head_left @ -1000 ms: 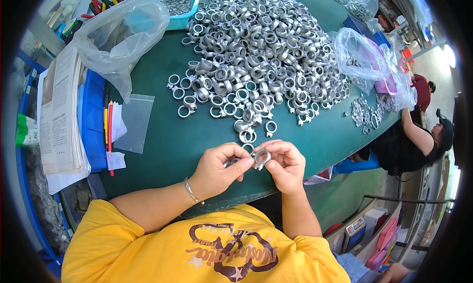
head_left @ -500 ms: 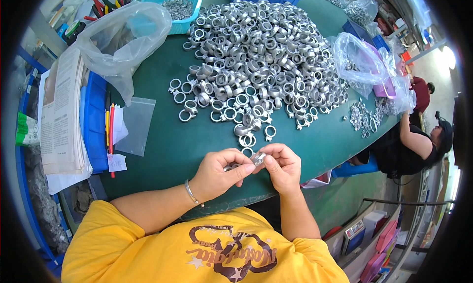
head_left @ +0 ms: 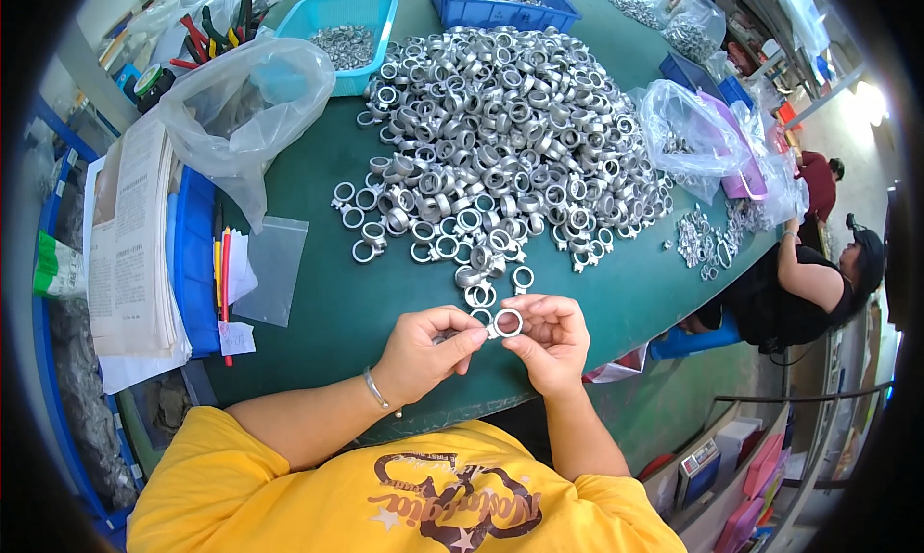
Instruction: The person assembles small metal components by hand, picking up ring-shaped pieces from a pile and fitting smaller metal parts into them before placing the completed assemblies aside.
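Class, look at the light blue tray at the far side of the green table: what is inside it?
The light blue tray holds small silvery metal parts. The clear bag hides its near left corner.

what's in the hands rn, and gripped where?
One silver metal ring, pinched at its rim between the fingertips of the left hand and right hand, above the green table edge.
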`<state>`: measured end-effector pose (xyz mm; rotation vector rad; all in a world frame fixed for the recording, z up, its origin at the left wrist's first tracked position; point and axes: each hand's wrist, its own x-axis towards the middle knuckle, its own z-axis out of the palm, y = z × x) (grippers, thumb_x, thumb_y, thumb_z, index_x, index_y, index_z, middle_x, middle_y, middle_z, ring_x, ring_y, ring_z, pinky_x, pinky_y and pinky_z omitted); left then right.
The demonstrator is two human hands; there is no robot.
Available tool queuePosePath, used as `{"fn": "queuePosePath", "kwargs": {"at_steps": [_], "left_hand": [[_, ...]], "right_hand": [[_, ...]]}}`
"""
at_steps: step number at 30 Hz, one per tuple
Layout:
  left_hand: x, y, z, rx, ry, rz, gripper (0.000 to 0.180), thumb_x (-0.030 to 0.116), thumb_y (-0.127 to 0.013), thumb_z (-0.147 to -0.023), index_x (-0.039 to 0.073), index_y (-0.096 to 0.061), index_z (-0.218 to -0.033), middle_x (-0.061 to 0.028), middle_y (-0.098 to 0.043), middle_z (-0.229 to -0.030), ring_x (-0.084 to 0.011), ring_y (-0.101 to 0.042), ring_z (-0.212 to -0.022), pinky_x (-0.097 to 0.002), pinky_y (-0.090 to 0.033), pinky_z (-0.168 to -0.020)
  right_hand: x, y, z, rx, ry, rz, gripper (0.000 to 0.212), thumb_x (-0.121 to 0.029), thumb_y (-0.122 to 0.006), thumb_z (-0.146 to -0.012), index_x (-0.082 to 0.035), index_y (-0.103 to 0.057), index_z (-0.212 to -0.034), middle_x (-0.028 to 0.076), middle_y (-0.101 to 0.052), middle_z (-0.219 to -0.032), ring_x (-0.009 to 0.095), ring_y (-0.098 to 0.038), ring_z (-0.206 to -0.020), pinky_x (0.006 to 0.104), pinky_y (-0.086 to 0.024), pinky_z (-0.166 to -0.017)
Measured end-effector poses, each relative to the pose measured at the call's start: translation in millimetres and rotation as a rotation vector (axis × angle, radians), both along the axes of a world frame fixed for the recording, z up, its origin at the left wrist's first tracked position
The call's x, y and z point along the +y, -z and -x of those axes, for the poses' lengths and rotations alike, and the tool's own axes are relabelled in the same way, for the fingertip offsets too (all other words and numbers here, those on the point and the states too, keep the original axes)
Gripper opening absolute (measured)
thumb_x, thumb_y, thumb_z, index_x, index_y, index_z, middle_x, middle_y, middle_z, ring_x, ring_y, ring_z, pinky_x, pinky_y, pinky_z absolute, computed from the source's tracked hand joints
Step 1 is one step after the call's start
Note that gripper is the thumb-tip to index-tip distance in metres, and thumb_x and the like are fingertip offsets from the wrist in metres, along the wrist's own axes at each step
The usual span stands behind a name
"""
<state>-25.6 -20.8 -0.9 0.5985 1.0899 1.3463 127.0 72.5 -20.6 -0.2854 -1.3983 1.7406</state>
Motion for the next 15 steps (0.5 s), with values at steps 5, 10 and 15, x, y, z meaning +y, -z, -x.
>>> {"fn": "queuePosePath", "kwargs": {"at_steps": [5,10,15], "left_hand": [[2,4,3,-0.111,0.036,0.053,0.017,0.015,-0.056,-0.088,0.000,-0.062,-0.090,-0.0034,-0.058,-0.066,-0.0056,-0.050,-0.050,-0.0175,-0.035,-0.041],[5,2,8,-0.499,0.127,0.087,0.029,0.023,-0.042,-0.094,-0.001,-0.060,-0.097,-0.0075,-0.060,-0.074,-0.0105,-0.055,-0.055,-0.0196,-0.039,-0.041],[6,7,10,-0.472,0.136,0.059,0.018,0.016,-0.048,-0.091,0.001,-0.057,-0.094,-0.0092,-0.060,-0.078,-0.0134,-0.057,-0.059,-0.0200,-0.040,-0.040]], "right_hand": [[1,-13,0,-0.258,0.302,-0.722,0.027,0.006,-0.071,-0.067,0.000,-0.060,-0.090,0.014,-0.062,-0.098,0.024,-0.061,-0.084,0.0322,-0.050,-0.073],[-12,-26,6,-0.246,0.208,-0.807,0.018,0.000,-0.070,-0.067,0.001,-0.066,-0.084,0.014,-0.064,-0.097,0.026,-0.061,-0.084,0.0321,-0.049,-0.073],[29,-10,6,-0.794,0.597,-0.937,0.020,0.006,-0.061,-0.068,-0.003,-0.063,-0.085,0.009,-0.057,-0.085,0.028,-0.053,-0.078,0.0355,-0.044,-0.069]]}}
